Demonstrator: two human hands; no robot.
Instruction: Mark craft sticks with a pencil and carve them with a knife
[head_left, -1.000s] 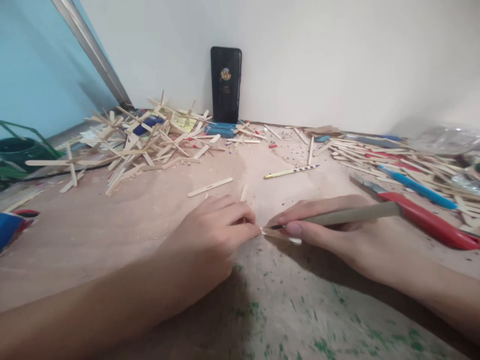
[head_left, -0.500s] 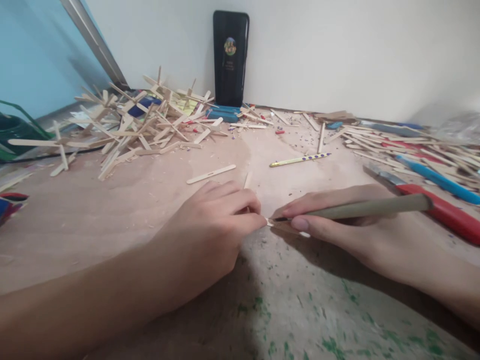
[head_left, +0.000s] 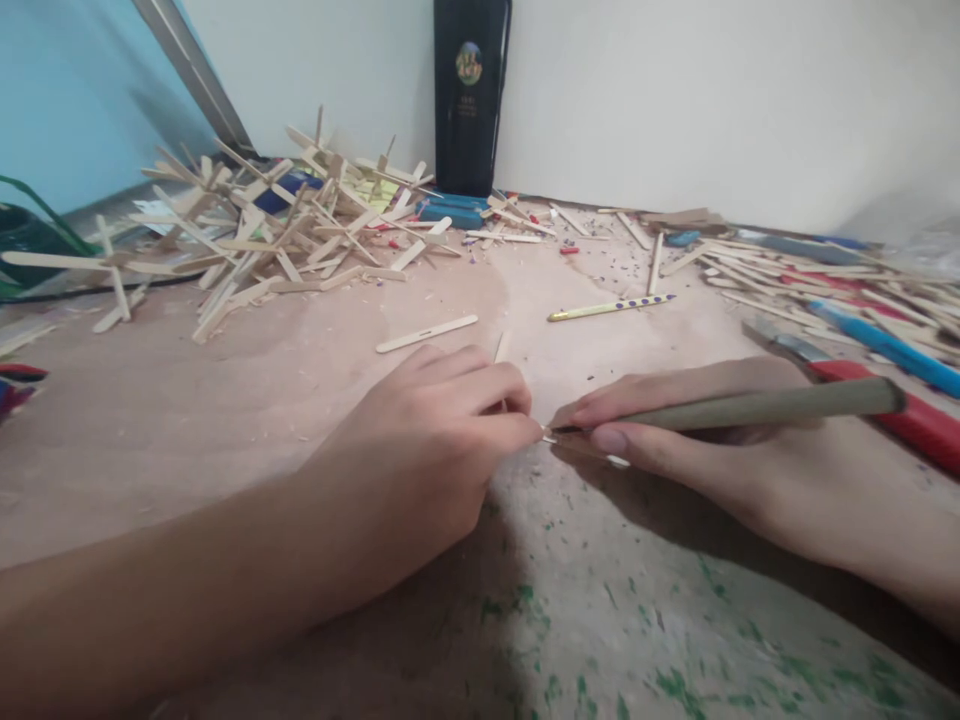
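My left hand (head_left: 457,435) rests on the table with its fingers pinched on a wooden stick (head_left: 616,461), which lies flat and is partly covered by both hands. In my right hand (head_left: 697,430) is a knife with a greyish-green handle (head_left: 780,404); its thin dark tip touches the stick beside my left fingertips. Another stick (head_left: 502,347) pokes out behind my left hand. A single stick with a small slot (head_left: 427,334) lies just beyond it. Farther back is a yellow pencil with purple dots (head_left: 611,307).
Joined sticks form a tangled heap (head_left: 285,225) at the back left. A black phone (head_left: 469,100) stands upright on a blue holder (head_left: 453,210). Loose sticks (head_left: 757,275), a blue tool (head_left: 885,340) and a red-handled knife (head_left: 930,430) lie on the right.
The camera view has shifted slightly, so the phone and heap sit higher in the picture. Both hands keep nearly the same pose on the stick.
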